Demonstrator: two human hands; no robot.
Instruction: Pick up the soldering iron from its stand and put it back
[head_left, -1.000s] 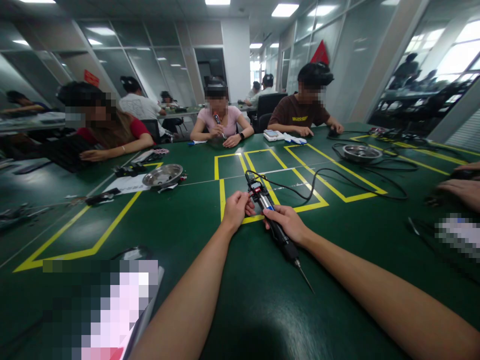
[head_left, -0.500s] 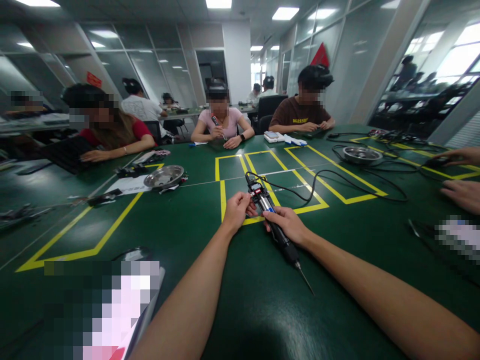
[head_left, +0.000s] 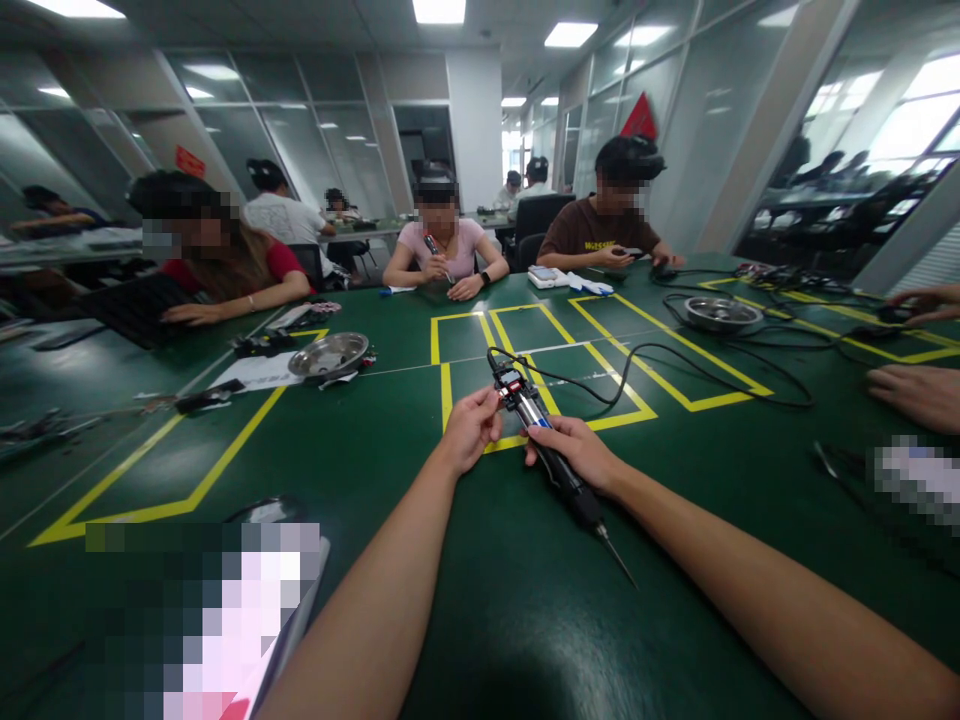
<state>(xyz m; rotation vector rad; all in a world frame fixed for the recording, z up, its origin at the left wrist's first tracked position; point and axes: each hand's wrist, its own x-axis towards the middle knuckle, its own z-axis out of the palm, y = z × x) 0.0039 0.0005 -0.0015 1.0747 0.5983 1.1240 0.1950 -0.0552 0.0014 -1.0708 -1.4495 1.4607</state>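
My right hand (head_left: 574, 450) is wrapped round the middle of a black and silver electric screwdriver (head_left: 576, 493). Its long thin bit points down and toward me, to the right. At the tool's far end, where a black cable (head_left: 632, 372) comes out, my left hand (head_left: 474, 425) has its fingers pinched together against a small part near a red marking. What the left fingertips hold is too small to name. Both hands are above the green table (head_left: 495, 600), close to the yellow tape outlines.
A metal dish (head_left: 330, 355) lies at the left, and a second metal dish (head_left: 724, 312) at the back right among cables. Another person's hand (head_left: 915, 393) rests at the right edge. A blurred bright device (head_left: 255, 620) is at the lower left. Several people sit around the table.
The screwdriver's bit has swung slightly right. My left fingers have closed in more at the tool's far end. The person's hand at the right edge has moved a little left.
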